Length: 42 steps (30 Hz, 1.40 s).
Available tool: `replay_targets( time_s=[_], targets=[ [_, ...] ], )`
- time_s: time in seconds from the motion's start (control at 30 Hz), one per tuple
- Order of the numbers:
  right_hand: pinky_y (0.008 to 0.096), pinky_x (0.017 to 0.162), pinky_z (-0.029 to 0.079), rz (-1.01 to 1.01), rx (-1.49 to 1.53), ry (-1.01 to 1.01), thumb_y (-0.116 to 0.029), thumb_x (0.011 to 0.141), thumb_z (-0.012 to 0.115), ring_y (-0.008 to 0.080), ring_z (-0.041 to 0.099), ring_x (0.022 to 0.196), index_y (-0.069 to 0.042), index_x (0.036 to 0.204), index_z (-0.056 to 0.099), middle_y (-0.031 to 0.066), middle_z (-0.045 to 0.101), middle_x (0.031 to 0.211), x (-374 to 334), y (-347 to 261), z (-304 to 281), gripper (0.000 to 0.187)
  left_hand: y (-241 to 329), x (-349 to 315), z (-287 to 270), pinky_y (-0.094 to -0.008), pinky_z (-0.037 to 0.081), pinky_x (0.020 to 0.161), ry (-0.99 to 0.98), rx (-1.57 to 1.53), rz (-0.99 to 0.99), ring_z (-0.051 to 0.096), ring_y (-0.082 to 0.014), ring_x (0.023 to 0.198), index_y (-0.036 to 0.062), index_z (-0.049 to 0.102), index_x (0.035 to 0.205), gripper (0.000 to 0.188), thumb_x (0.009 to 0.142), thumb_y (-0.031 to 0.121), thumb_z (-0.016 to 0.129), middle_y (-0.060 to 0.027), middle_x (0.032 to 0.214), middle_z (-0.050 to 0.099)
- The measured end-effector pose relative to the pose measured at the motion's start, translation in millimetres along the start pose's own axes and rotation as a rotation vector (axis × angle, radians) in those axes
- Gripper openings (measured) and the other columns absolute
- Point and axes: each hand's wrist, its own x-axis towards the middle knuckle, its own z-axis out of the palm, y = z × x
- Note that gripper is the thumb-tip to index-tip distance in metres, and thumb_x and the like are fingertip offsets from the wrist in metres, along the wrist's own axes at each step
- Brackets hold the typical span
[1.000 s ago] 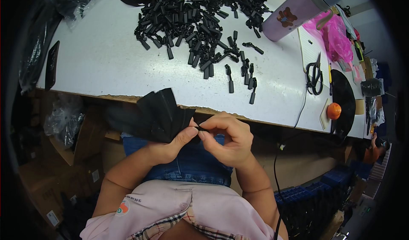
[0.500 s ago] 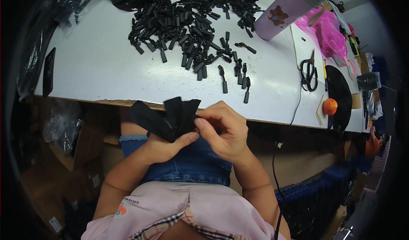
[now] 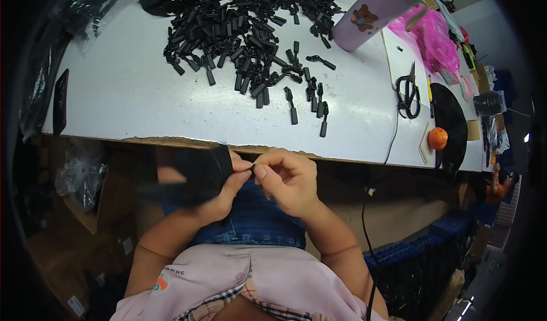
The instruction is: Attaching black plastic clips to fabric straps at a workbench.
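My left hand (image 3: 219, 201) is closed around a bundle of black fabric strips (image 3: 199, 173) that look like zipper tape, over my lap just in front of the table edge. The strips are smeared by motion and fan out to the left. Close beside it, my right hand (image 3: 288, 181) pinches thumb against forefinger at the end of the tape, where a tiny dark piece shows between the fingertips. Its exact kind is too small to tell. On the table beyond lies a heap of black zipper sliders (image 3: 245, 42) with long pulls, several of them scattered toward me.
A lilac bottle (image 3: 364, 16) stands at the back right. Black-handled scissors (image 3: 408, 96), a notepad (image 3: 393, 50), a pink plastic bag (image 3: 436, 39) and an orange round fruit (image 3: 437, 138) lie on the right. A dark phone (image 3: 60, 101) rests at the left edge; a cable (image 3: 367, 230) hangs down.
The black strips have swung left and down and now blur. Both hands remain together, with the right fingertips now pinching at the tape's end beside my left thumb. The view has shifted slightly.
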Motion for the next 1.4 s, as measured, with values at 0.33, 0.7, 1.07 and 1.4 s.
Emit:
replay_targets(
  time_s=[0.33, 0.7, 1.07, 1.4],
  targets=[
    [0.0312, 0.046, 0.041, -0.425, -0.951, 0.292, -0.005, 0.067, 0.056, 0.0243, 0.050, 0.054, -0.001, 0.082, 0.053, 0.0102, 0.052, 0.066, 35, 5, -27, 0.016, 4, 4, 7, -0.0278, 0.046, 0.052, 0.041, -0.697, -0.403, 0.050, -0.0146, 0.056, -0.0010, 0.042, 0.091, 0.017, 0.081, 0.011, 0.048, -0.0092, 0.068, 0.048],
    [0.0315, 0.050, 0.043, -0.291, -1.219, 0.390, -0.004, 0.065, 0.054, 0.0200, 0.051, 0.062, -0.001, 0.066, 0.052, 0.0086, 0.050, 0.068, 75, 9, -69, 0.004, 9, 9, 3, -0.0233, 0.045, 0.056, 0.086, -0.533, -0.599, 0.050, -0.0094, 0.066, 0.0018, 0.048, 0.093, 0.019, 0.078, 0.011, 0.054, -0.0028, 0.082, 0.050],
    [0.0236, 0.057, 0.045, -0.300, -0.264, 0.157, 0.005, 0.064, 0.059, 0.0174, 0.057, 0.065, 0.002, 0.077, 0.055, 0.0122, 0.056, 0.076, 15, -2, -1, 0.014, 4, 8, 10, -0.0191, 0.038, 0.068, 0.115, -0.306, -0.237, 0.046, -0.0073, 0.076, 0.0022, 0.051, 0.088, 0.012, 0.076, 0.003, 0.055, -0.0010, 0.081, 0.050],
    [0.0201, 0.058, 0.043, -0.122, 0.007, 0.171, 0.003, 0.067, 0.060, 0.0125, 0.054, 0.068, 0.001, 0.080, 0.057, 0.0108, 0.053, 0.084, 3, 9, 6, 0.014, 6, 6, 10, -0.0202, 0.039, 0.070, 0.114, -0.307, -0.116, 0.048, -0.0078, 0.078, 0.0011, 0.051, 0.090, 0.012, 0.078, 0.002, 0.051, -0.0036, 0.087, 0.051]
  ],
)
